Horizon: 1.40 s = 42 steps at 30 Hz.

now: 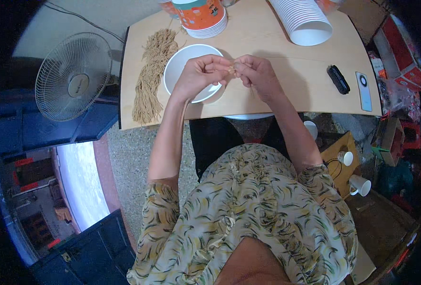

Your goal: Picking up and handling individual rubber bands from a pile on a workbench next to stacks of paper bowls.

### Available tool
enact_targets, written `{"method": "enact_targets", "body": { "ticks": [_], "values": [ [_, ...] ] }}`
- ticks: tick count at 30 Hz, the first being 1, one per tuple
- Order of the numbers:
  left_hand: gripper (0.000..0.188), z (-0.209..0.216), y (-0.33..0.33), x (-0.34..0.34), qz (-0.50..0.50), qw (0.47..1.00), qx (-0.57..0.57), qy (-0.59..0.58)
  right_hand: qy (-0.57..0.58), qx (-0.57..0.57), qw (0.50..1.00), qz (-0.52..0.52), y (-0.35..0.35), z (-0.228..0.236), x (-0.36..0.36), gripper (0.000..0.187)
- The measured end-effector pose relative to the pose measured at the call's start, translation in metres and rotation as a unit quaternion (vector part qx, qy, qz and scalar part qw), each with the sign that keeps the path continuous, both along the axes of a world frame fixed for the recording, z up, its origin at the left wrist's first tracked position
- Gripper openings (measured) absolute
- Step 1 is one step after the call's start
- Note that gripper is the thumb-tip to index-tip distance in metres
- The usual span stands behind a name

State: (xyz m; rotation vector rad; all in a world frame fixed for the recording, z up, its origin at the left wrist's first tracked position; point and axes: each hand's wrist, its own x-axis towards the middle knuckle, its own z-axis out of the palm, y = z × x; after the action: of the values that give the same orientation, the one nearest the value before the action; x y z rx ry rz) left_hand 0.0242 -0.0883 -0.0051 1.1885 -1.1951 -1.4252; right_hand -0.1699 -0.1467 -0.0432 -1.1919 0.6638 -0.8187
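My left hand [202, 77] and my right hand [259, 77] meet fingertip to fingertip over the right rim of a white bowl [186, 56]. Pinched between them is a small piece of pale tan string [232, 70]; the fingers hide most of it. A thin end seems to hang below my right hand. Left of the bowl, a long bundle of tan strings [149, 85] lies on the wooden table [286, 95]. The side of the bowl nearest me is partly covered by my left hand and wrist.
Stacked orange printed paper buckets [202, 19] stand behind the bowl. White nested buckets [305, 23] lie on their side at the back right. A black case [338, 80] and a pale flat phone-like object [363, 91] rest at the right. A fan [73, 78] stands left of the table.
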Motion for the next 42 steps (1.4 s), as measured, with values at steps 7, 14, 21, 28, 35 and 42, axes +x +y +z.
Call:
{"method": "enact_targets", "body": {
  "ticks": [7,14,21,28,35,42],
  "values": [
    [0.023,0.009,0.003,-0.003,0.009,0.999,0.024,-0.031,0.004,0.011,1.000,-0.008,0.004,0.005,0.002,0.013],
    [0.018,0.003,0.001,-0.002,0.016,0.999,0.008,-0.041,0.019,-0.001,1.000,-0.005,0.005,0.004,0.001,0.016],
    [0.012,0.002,0.000,-0.004,0.013,0.999,-0.004,-0.029,0.003,0.019,1.000,0.017,0.003,0.001,-0.002,0.019],
    [0.012,0.001,0.001,-0.003,0.017,0.999,-0.006,-0.029,0.001,0.000,0.999,0.046,0.003,0.005,-0.005,0.020],
    [0.015,0.004,0.002,-0.003,0.016,0.999,0.015,-0.036,-0.020,0.004,0.999,0.035,0.002,0.001,-0.004,0.016],
    [0.017,0.006,0.002,-0.002,0.013,0.999,0.012,-0.046,-0.010,0.005,0.999,0.030,0.004,0.003,-0.003,0.019]
  ]
}}
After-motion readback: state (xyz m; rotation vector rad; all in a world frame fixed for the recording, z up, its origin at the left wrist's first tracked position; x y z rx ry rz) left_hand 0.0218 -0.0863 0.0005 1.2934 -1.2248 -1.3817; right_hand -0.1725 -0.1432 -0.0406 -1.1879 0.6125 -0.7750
